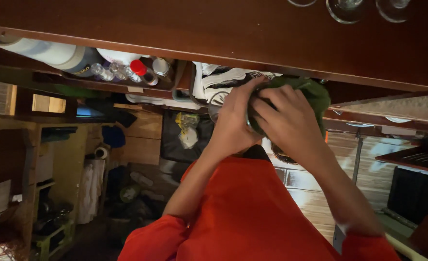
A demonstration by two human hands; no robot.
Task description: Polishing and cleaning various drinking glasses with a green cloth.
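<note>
My two hands meet in front of my orange shirt (248, 212), just under a dark wooden counter edge (223, 34). My right hand (289, 121) presses a green cloth (315, 92) around a clear glass (216, 107). Only part of the glass's curved side shows. My left hand (233, 123) grips the glass from the left side. The cloth and my fingers hide most of the glass.
Three stemmed glasses (347, 7) stand at the counter's top right. Below its edge lie small bottles, one with a red cap (138, 66), a large white bottle (44, 50) and a black-and-white cloth (223, 77). Wooden shelving (54, 145) crowds the left; a metal rack (417, 159) is at right.
</note>
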